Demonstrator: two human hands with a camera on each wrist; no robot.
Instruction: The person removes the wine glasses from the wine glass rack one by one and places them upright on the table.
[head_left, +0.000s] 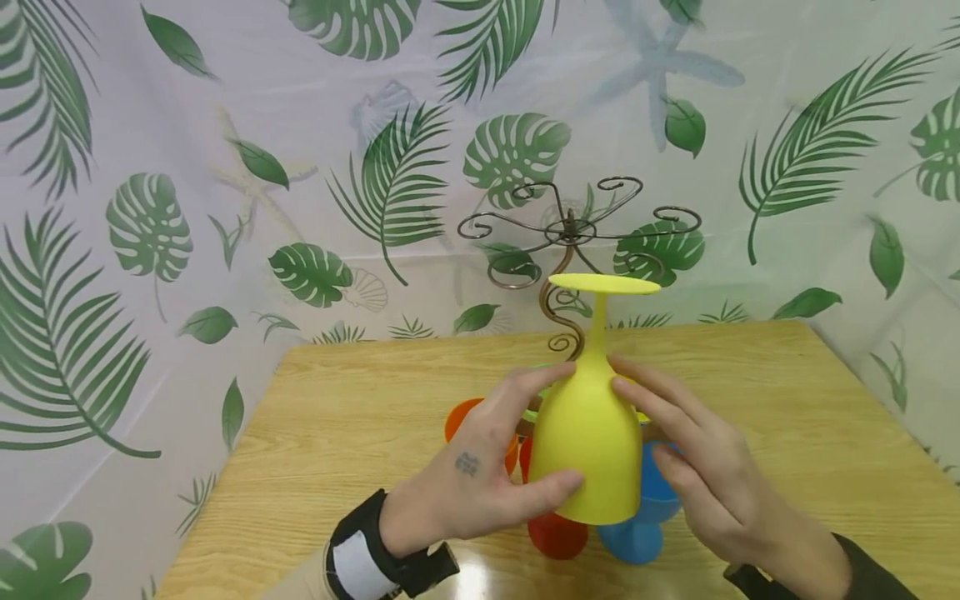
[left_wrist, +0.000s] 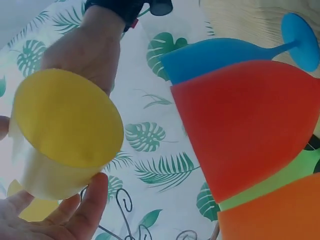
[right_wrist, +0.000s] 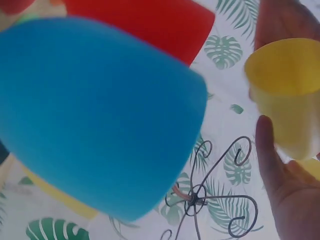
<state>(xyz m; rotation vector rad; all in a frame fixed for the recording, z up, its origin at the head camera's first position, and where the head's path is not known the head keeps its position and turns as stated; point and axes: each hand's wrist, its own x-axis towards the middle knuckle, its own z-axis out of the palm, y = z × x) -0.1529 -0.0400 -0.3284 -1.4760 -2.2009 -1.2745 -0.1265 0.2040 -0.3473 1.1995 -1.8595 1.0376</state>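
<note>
A yellow plastic goblet (head_left: 588, 450) is held upside down above the table, its round foot on top and its mouth facing down. My left hand (head_left: 480, 471) grips the bowl from the left, thumb across the near side and fingers up by the stem. From the right, my right hand (head_left: 708, 467) holds the same bowl with its fingertips near the stem. In the left wrist view the hollow inside of the goblet (left_wrist: 70, 117) shows. Behind and below it stand a red goblet (head_left: 558, 537), a blue goblet (head_left: 633, 542) and an orange goblet (head_left: 461, 415), partly hidden.
A dark metal stand (head_left: 570, 233) with several curled arms rises behind the goblets. Parts of a green goblet (head_left: 531, 412) and another yellow rim (head_left: 642, 417) peek out behind my hands. The wooden table (head_left: 360, 400) meets a leaf-patterned cloth (head_left: 420, 233) at the back.
</note>
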